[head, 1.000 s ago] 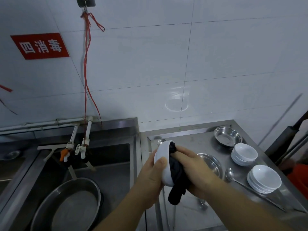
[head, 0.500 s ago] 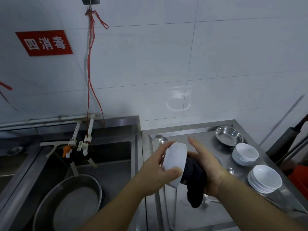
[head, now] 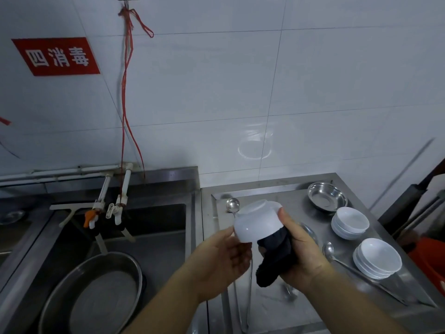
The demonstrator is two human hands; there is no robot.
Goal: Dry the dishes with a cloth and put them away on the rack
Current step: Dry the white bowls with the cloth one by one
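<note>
Above the steel counter (head: 272,196), the right hand (head: 298,249) grips the dark cloth (head: 277,256) and inverted white bowl (head: 257,222), the left hand (head: 221,256) touching its rim with loose fingers; drying is underway, with 2 bowl stacks (head: 376,257) apparently waiting and no rack visible.

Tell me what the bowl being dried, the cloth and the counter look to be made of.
White bowl: smooth, slightly glossy with soft highlights, so ceramic or melamine; the look leaves that open. Dark cloth: soft matt fabric, since it folds and hangs limp from the right hand. Counter: brushed stainless steel, grey with blurred reflections.
</note>
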